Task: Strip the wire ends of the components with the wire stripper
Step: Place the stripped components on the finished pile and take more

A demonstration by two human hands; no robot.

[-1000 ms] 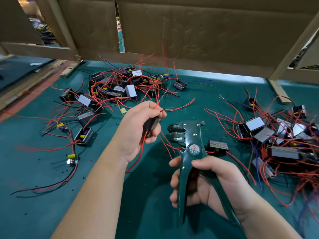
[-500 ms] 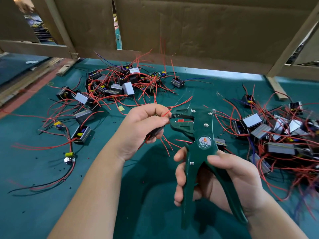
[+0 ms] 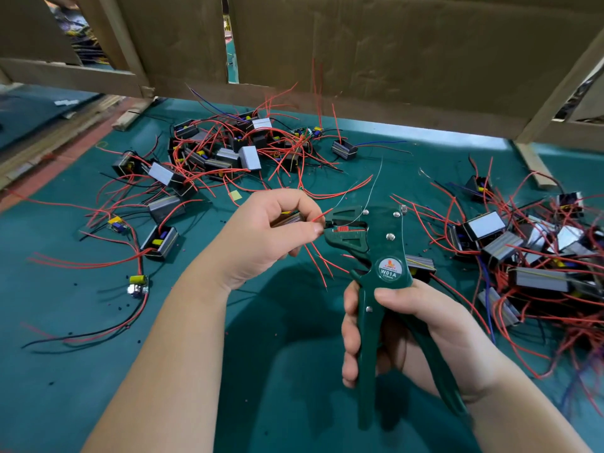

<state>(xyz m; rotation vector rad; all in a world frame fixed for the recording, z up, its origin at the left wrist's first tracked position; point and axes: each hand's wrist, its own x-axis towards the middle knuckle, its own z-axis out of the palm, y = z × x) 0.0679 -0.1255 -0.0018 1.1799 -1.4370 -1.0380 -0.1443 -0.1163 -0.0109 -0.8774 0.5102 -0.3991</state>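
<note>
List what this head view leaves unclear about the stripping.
- Head view: the wire end at the wire stripper is too small to tell if bared.
- Head view: the component is mostly hidden by the left hand.
- Head view: the right pile is cut off by the frame edge.

A green-topped workbench (image 3: 81,371) carries a small yellow slip (image 3: 234,195) near its middle, with a tangled heap of boxed components (image 3: 228,155) and red wires just behind and left of the slip. A second heap (image 3: 523,253) sprawls well to the slip's right, a lone component (image 3: 343,149) with a blue lead lies behind the slip to the right, and an open-faced component (image 3: 159,241) and a bare little board (image 3: 138,285) sit apart to its near left.
</note>
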